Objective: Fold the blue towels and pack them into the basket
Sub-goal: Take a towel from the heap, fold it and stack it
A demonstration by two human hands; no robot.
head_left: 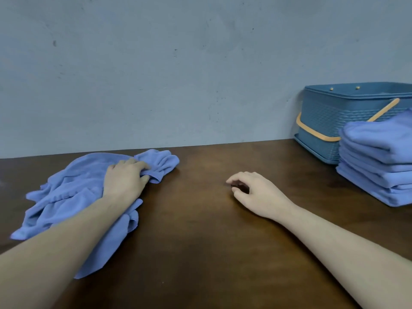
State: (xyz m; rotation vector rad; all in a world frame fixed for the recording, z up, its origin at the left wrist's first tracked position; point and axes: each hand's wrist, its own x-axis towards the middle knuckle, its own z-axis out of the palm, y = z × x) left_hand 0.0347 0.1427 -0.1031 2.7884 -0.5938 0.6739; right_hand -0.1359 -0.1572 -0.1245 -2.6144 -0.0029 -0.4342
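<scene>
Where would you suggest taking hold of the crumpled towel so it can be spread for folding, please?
Probably at the hem edge by the left hand, which already grips the crumpled towel there. The free right hand could come from the right and pinch the loose bunched end, since it faces bare table.

One basket (pixel 330 117) — one crumpled towel (pixel 73 192) — one folded stack (pixel 376 166)

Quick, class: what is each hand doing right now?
Left hand: grips the crumpled towel.
Right hand: holds nothing, fingers loosely curled above the table.
</scene>
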